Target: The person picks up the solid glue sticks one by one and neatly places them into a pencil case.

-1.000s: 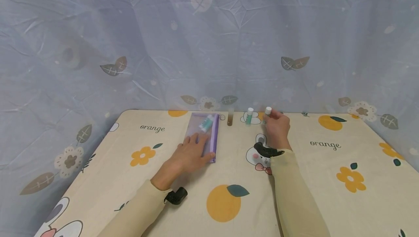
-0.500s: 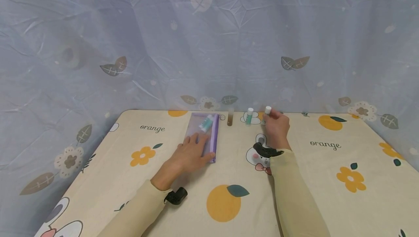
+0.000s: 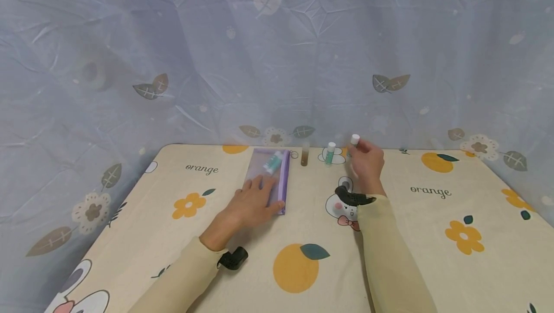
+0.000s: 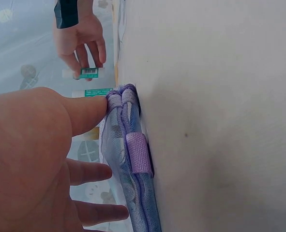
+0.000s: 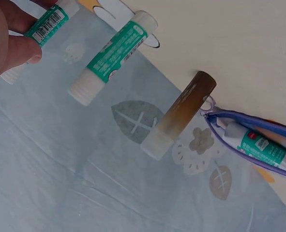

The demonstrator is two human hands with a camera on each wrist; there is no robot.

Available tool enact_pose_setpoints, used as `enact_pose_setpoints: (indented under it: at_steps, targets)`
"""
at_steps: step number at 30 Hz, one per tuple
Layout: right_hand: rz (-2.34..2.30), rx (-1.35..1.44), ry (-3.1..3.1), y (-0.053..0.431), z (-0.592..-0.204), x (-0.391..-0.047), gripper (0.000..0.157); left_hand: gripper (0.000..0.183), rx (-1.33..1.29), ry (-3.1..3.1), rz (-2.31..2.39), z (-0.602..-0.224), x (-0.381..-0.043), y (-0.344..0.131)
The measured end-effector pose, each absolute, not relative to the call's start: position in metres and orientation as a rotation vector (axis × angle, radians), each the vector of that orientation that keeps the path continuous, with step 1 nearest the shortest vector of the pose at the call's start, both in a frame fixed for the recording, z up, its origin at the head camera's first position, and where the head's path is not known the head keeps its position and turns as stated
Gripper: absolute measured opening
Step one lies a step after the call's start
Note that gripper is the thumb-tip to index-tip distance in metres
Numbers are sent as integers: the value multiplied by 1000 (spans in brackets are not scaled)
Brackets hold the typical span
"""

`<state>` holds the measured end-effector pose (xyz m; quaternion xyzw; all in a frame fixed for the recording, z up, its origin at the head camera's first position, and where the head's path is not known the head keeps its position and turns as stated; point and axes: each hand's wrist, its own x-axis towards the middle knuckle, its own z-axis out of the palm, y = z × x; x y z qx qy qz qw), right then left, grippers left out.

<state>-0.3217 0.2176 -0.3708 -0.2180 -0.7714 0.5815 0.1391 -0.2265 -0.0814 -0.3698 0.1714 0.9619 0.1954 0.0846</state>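
Note:
With straight, spread fingers, my left hand (image 3: 251, 205) rests on a flat purple mesh zip pouch (image 3: 284, 178). Through the mesh shows a glue stick (image 3: 273, 163) with a green label; the right wrist view looks in at the pouch's open zipped side. My right hand (image 3: 368, 163) pinches another green-labelled glue stick (image 5: 48, 26), upright and white cap on top, between thumb and fingers. To its left a third glue stick (image 3: 330, 154) stands upright. Between that one and the pouch stands a tube (image 3: 305, 156) shading from brown to clear.
A table covered in a cream cloth (image 3: 389, 255) printed with oranges, flowers and a rabbit fills the foreground. Directly behind its far edge hangs a grey-blue patterned curtain (image 3: 207, 53). The pouch's zip-pull ring (image 3: 294, 155) lies beside its far corner.
My right hand has raised its glue stick slightly. My left hand, the pouch and the standing sticks have stayed in place.

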Motion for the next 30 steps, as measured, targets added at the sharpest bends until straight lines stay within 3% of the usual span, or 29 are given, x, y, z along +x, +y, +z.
enact_pose_setpoints:
  at_steps: [30]
  targets:
    - [1672,-505,-2177,209,-334,-316,45,73,517,2873,573,-367,-225,-81]
